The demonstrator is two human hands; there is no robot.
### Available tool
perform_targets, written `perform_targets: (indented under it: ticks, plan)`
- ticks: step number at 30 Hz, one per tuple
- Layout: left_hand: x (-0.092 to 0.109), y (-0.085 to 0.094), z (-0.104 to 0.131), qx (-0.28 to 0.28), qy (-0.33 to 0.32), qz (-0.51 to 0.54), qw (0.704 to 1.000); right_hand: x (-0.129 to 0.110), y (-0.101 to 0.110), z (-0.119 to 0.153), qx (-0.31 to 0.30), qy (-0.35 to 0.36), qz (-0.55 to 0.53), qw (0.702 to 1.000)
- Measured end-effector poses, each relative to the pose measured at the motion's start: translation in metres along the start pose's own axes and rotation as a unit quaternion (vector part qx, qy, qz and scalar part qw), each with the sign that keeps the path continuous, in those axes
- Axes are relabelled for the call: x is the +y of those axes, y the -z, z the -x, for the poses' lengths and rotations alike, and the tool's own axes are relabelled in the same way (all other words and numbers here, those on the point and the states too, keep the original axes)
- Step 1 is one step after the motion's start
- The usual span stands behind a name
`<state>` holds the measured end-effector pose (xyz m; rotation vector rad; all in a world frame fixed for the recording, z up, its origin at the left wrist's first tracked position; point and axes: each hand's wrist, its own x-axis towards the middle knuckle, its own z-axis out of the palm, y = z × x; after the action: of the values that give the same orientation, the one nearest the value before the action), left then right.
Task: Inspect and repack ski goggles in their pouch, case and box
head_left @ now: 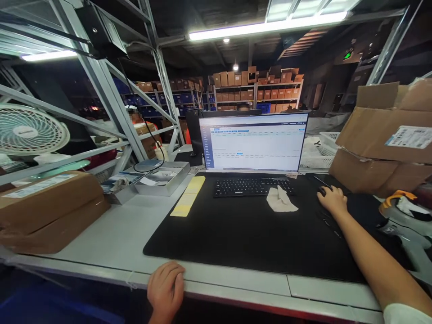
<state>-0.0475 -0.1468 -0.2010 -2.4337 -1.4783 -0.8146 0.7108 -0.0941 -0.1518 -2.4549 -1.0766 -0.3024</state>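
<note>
My right hand (pixel 332 202) lies over a black computer mouse (pixel 322 191) on the right of a black desk mat (pixel 236 238). My left hand (pixel 166 288) is closed at the front edge of the desk (pixel 236 276), fingers together and curled on it. A black keyboard (pixel 249 187) lies in front of a lit monitor (pixel 254 144), which shows a page with a table and blue buttons; its text is too small to read. A crumpled white tissue (pixel 281 200) touches the keyboard's lower right part. Yellow sticky notes (pixel 189 198) line the mat's left edge.
A brown carton (pixel 50 211) and a grey open box (pixel 162 180) stand left. At right are stacked cartons (pixel 388 135) and a grey handheld scanner (pixel 408 225). A fan (pixel 27 130) and metal frame posts rise at left. Another person (pixel 137 117) is behind the frame.
</note>
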Motion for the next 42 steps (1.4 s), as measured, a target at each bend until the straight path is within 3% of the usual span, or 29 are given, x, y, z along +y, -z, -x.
perform_targets:
  ticks: [3, 8, 11, 19, 33, 42]
  plan:
    - [0.006, 0.002, -0.005, 0.023, 0.012, 0.018, 1.000, 0.011, -0.011, -0.010, -0.027, 0.017, -0.023, 0.999]
    - [0.018, -0.002, -0.019, 0.209, -0.045, 0.053, 0.975, 0.021, -0.028, -0.027, -0.026, 0.064, -0.053, 0.996]
    - [0.025, 0.000, -0.026, 0.257, -0.059, 0.072, 0.962, 0.022, -0.031, -0.031, -0.022, 0.067, -0.070, 0.995]
    - [0.039, 0.010, -0.031, 0.269, -0.045, 0.094, 0.958, 0.016, -0.021, -0.028, -0.021, 0.075, -0.101, 0.992]
    - [0.038, 0.004, -0.029, 0.277, -0.036, 0.102, 0.955, 0.025, -0.034, -0.037, -0.013, 0.086, -0.096, 0.992]
    - [0.038, 0.002, -0.029, 0.259, -0.018, 0.087, 0.962, 0.016, -0.024, -0.036, -0.020, 0.069, -0.109, 0.991]
